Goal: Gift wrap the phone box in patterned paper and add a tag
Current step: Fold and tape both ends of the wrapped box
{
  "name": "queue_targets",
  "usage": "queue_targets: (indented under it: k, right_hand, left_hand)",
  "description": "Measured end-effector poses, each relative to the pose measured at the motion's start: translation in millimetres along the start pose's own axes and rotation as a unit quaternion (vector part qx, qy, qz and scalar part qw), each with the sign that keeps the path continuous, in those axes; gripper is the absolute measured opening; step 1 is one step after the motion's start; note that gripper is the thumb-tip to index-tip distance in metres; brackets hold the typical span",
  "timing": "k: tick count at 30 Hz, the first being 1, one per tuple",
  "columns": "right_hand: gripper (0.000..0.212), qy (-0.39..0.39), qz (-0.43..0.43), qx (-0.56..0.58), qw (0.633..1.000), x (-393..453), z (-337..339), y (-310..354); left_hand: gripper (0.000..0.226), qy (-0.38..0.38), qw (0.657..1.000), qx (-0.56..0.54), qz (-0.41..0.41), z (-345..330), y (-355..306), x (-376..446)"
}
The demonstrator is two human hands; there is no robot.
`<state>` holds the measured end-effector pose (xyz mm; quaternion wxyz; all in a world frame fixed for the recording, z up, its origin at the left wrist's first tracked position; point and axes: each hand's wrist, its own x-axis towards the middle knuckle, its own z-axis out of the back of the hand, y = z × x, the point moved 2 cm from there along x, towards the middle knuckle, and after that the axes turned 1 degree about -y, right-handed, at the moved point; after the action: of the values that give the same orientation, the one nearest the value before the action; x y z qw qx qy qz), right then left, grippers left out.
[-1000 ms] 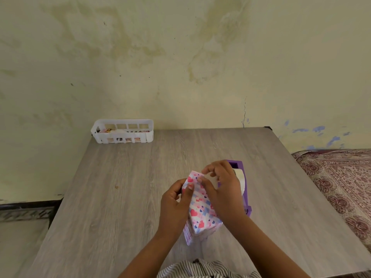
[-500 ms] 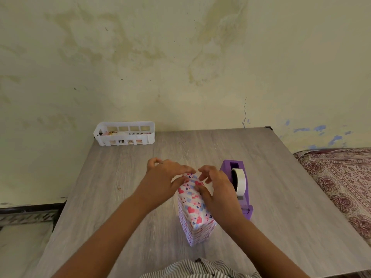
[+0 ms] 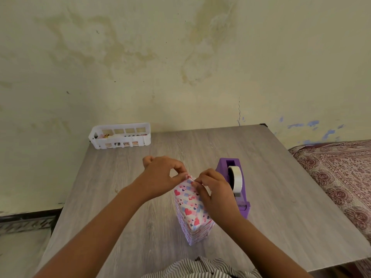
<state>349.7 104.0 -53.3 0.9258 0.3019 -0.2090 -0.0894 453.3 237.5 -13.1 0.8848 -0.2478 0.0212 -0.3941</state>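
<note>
— Both hands met at the far end of the wrapped phone box (image 3: 191, 207), which stood on end on the grey table (image 3: 291, 207), just left of the purple tape dispenser (image 3: 235, 187). What had each got hold of?

— I had my left hand (image 3: 162, 176) pinching the paper flap (image 3: 189, 178) at the top edge between thumb and forefinger, the other fingers curled back. My right hand (image 3: 215, 194) pinched the same fold from the other side, its palm lying against the box.

— How did the parcel handle?

— Light and stiff underneath, I judged, but tall and narrow, so it looked easy to tip. The heart-patterned paper was thin and would crease or tear if tugged.

— Where was it best held?

— At the folded corners, pressing down into the hard box rather than pulling on loose paper.

— And the tag?

— None was on it yet. A white basket (image 3: 120, 135) sat at the table's far left corner; I could not make out its contents.
</note>
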Motion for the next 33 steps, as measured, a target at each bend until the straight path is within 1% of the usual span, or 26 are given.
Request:
queue_targets:
  k: [3,5,7,9,10,12,14,16,17,19,20,22,23,24,26,29,31,33]
  right_hand:
    - [0.017,0.026,-0.073,0.062,0.995,2.1,-0.4,-1.1]
    - [0.016,0.054,-0.118,0.106,0.986,4.4,2.9,0.2]
    - [0.014,0.090,-0.176,0.164,0.966,7.7,8.0,0.9]
    - [0.015,0.113,-0.241,0.227,0.937,10.1,10.7,-0.4]
    - [0.015,0.113,-0.256,0.243,0.929,10.8,11.6,-0.9]
    - [0.014,0.103,-0.244,0.239,0.934,12.5,12.5,-3.8]
    - [0.018,0.123,-0.209,0.230,0.942,13.8,13.1,-4.4]
    - [0.013,0.141,-0.169,0.186,0.958,15.6,14.4,-3.9]
    - [0.010,0.137,-0.152,0.161,0.965,16.4,14.6,-4.7]
    - [0.008,0.118,-0.137,0.138,0.974,17.4,14.4,-7.4]
    - [0.009,0.110,-0.138,0.141,0.974,17.0,13.6,-9.3]
    - [0.014,0.100,-0.156,0.173,0.967,15.6,12.5,-14.7]
    - [0.015,0.098,-0.169,0.193,0.962,15.0,12.1,-17.0]
    - [0.015,0.097,-0.179,0.208,0.957,14.3,11.8,-18.9]
    - [0.016,0.096,-0.185,0.222,0.952,12.8,10.6,-21.3]
    - [0.015,0.077,-0.171,0.211,0.959,8.8,8.2,-22.6]
    - [0.012,0.056,-0.148,0.190,0.969,7.5,9.2,-22.6]
    - [0.010,0.055,-0.132,0.183,0.973,7.5,10.4,-21.3]
  left_hand:
    - [0.002,-0.032,0.997,-0.060,0.036,-0.7,-2.4,-2.3]
    - [0.020,-0.047,0.992,-0.108,0.055,-1.0,-1.4,-4.5]
    - [0.035,-0.048,0.989,-0.131,0.053,-1.6,0.4,-6.9]
    - [0.040,-0.052,0.988,-0.138,0.044,-1.7,-0.1,-8.2]
    - [0.040,-0.053,0.988,-0.138,0.037,-2.0,-0.6,-9.0]
    - [0.041,-0.057,0.989,-0.132,0.025,-2.1,-2.2,-9.7]
    - [0.040,-0.055,0.990,-0.132,0.014,-3.7,-3.4,-10.5]
    - [0.037,-0.053,0.988,-0.146,0.005,-8.9,-2.0,-9.2]
    - [0.037,-0.054,0.986,-0.160,0.009,-11.5,-1.7,-8.3]
    - [0.039,-0.040,0.976,-0.209,0.045,-16.1,-1.2,-8.1]
    - [0.039,-0.017,0.968,-0.240,0.071,-19.4,-0.4,-9.2]
    - [0.031,0.026,0.949,-0.295,0.107,-27.5,0.8,-13.4]
    - [0.024,0.035,0.938,-0.325,0.117,-32.1,0.8,-16.2]
    - [0.019,0.032,0.926,-0.354,0.125,-36.7,0.8,-18.9]
    - [0.016,-0.003,0.912,-0.386,0.142,-43.7,1.3,-21.9]
    - [0.014,-0.051,0.917,-0.370,0.143,-48.3,-0.9,-21.5]
    - [0.010,-0.065,0.921,-0.360,0.133,-51.3,-3.5,-21.5]
    - [0.007,-0.081,0.926,-0.348,0.125,-53.7,-5.7,-22.0]
